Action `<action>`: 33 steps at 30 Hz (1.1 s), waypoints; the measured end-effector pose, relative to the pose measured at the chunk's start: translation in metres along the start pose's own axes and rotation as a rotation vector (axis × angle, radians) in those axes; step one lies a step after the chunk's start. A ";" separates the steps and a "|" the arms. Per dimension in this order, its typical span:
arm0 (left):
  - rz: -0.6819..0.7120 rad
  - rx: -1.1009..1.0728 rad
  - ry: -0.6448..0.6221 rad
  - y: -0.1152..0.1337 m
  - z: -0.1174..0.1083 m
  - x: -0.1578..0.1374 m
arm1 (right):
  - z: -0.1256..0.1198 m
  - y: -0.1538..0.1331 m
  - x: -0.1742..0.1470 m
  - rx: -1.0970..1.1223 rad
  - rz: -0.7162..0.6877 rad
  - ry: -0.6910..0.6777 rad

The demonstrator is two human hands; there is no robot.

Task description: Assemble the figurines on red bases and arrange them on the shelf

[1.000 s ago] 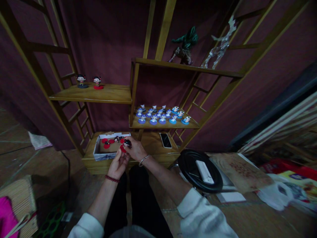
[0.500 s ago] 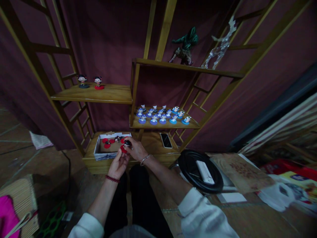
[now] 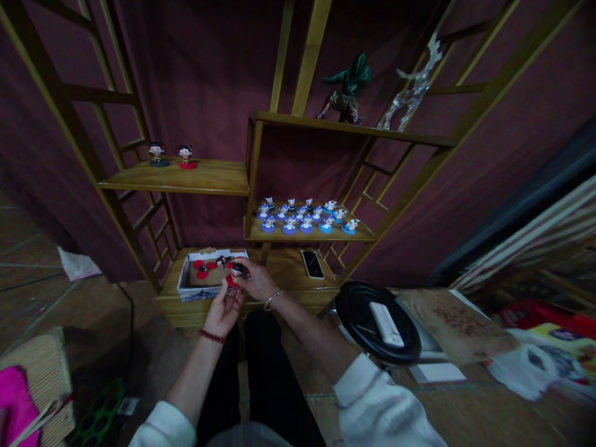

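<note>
Both my hands hold one small doll figurine (image 3: 237, 270) with black hair and a red round base, over the front right corner of a shallow box (image 3: 200, 293). My right hand (image 3: 257, 282) grips the figurine from the right, fingers closed round its upper part. From below, my left hand (image 3: 224, 310) pinches the red base between thumb and fingers. Inside the box lie several red discs (image 3: 202, 273) and dark-haired figurine pieces (image 3: 221, 261). Two similar figurines stand on the left shelf (image 3: 177, 178), one on a grey base (image 3: 159, 162), one on a red base (image 3: 187, 165).
Several small figurines (image 3: 289, 223) stand in rows on the middle shelf. A phone (image 3: 312, 264) lies on the bottom board. Above are a green-hooded statue (image 3: 349, 87) and a clear deer figure (image 3: 412, 93). A round black stool (image 3: 358, 323) holding a white box (image 3: 386, 324) stands at right.
The figurine has tipped slightly in my hands, so its face and front show more. Both hands stay in nearly the same place by the box.
</note>
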State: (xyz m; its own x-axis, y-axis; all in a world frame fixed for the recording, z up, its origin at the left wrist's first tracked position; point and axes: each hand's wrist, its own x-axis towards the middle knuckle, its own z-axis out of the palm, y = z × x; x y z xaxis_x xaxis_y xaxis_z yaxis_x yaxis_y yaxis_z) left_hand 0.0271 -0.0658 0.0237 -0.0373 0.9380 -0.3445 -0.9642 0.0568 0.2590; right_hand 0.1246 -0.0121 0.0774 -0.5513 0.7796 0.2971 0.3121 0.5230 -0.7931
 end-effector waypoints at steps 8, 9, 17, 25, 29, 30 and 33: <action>-0.030 0.039 -0.017 0.000 -0.002 0.000 | -0.002 -0.002 0.001 -0.044 0.015 0.023; -0.026 0.039 -0.013 0.000 -0.002 0.001 | -0.002 -0.002 0.001 -0.046 0.021 0.025; -0.024 0.048 -0.005 -0.002 -0.002 0.001 | -0.003 0.003 0.000 -0.030 0.028 -0.009; -0.048 0.018 -0.021 0.000 -0.002 -0.002 | -0.008 0.001 0.001 -0.067 -0.048 -0.109; -0.068 -0.002 -0.045 -0.001 -0.002 -0.002 | -0.009 0.004 0.002 -0.085 -0.077 -0.143; -0.070 -0.005 -0.044 -0.001 -0.002 -0.002 | -0.010 0.005 0.002 -0.081 -0.079 -0.146; -0.069 0.002 -0.043 -0.001 0.001 -0.004 | -0.010 0.007 0.002 -0.048 -0.085 -0.157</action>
State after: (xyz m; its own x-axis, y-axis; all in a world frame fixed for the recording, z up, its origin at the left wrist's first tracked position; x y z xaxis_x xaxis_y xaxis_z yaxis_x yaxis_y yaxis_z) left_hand 0.0282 -0.0693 0.0260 0.0402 0.9457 -0.3226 -0.9637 0.1220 0.2377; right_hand 0.1331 -0.0033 0.0783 -0.6902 0.6704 0.2724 0.2938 0.6037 -0.7411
